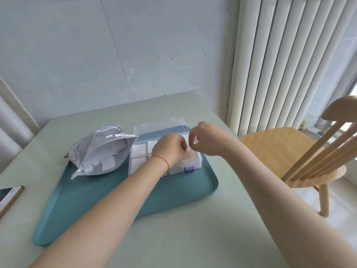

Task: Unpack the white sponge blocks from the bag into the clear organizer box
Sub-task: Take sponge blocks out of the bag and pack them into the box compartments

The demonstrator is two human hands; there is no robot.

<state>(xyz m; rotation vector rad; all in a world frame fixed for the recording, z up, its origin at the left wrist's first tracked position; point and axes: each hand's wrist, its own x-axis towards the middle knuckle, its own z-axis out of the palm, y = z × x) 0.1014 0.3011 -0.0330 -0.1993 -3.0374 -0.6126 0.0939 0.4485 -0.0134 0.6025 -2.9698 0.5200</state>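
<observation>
A clear organizer box (138,161) with a blue latch (188,169) stands open on the teal tray, its lid (160,126) tipped back. White sponge blocks (138,149) fill its left compartments. My left hand (170,149) is over the box's right half, fingers curled on a white sponge block (187,154). My right hand (207,140) meets it from the right, and its thumb and forefinger pinch the same block's upper edge. The silver foil bag (96,144) lies on its side left of the box, mouth open, with more white blocks (108,164) showing inside.
The teal tray (173,192) sits on a pale green table (193,238) against a tiled wall. A phone (8,196) lies at the table's left edge. A wooden chair (286,149) stands at the right, in front of vertical blinds.
</observation>
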